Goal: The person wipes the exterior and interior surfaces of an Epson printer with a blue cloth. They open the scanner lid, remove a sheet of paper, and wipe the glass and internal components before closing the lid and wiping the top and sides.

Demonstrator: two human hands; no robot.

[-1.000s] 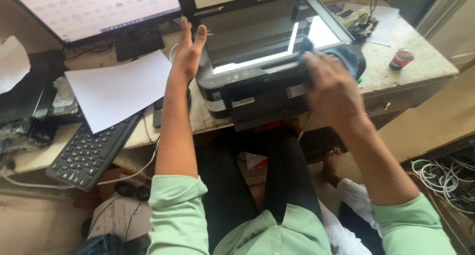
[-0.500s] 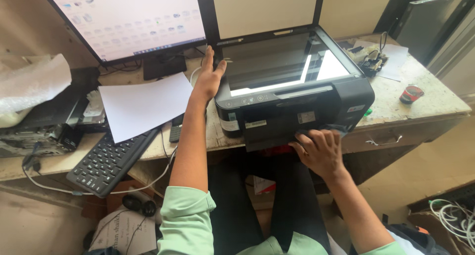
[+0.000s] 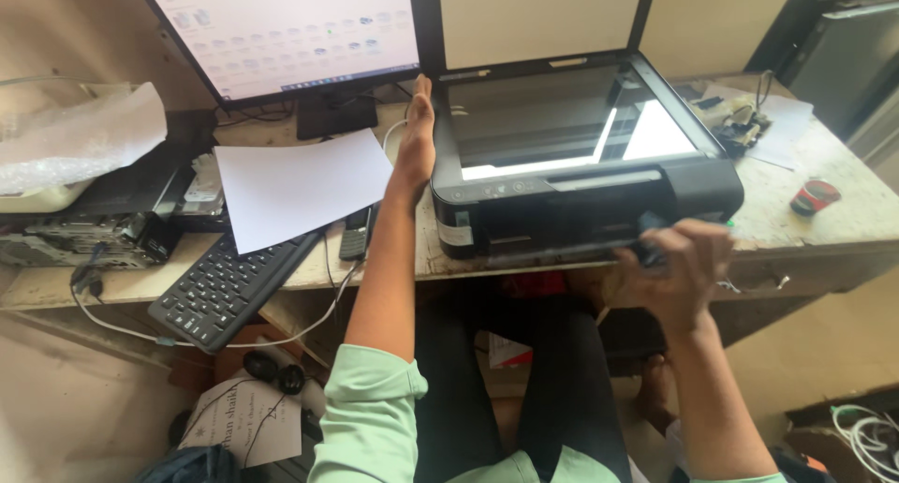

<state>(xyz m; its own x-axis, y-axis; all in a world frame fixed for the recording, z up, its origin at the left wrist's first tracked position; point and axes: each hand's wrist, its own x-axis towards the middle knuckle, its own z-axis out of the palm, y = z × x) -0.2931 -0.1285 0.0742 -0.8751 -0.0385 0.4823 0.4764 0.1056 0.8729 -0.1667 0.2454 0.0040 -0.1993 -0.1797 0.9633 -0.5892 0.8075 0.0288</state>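
Note:
A black flatbed printer-scanner (image 3: 571, 164) sits on the desk with its lid raised and the glass bare. My left hand (image 3: 415, 141) lies flat against the printer's left side, fingers straight and pointing away from me. My right hand (image 3: 676, 263) is curled around the printer's front right lower corner, gripping the black front panel there. A blank white sheet of paper (image 3: 298, 185) lies on the desk to the left of my left hand, partly over a black keyboard (image 3: 225, 282).
A monitor (image 3: 290, 29) stands at the back left. A remote-like black device (image 3: 357, 232) lies beside the keyboard. Bubble wrap (image 3: 80, 136) and old electronics (image 3: 89, 235) crowd the far left. A small red cap (image 3: 814, 196) and a circuit board (image 3: 740, 118) sit right. Cables hang below the desk edge.
My right hand moved from the printer's top right down to its front, then right to grip the front right corner. The left hand stayed on the printer's left side.

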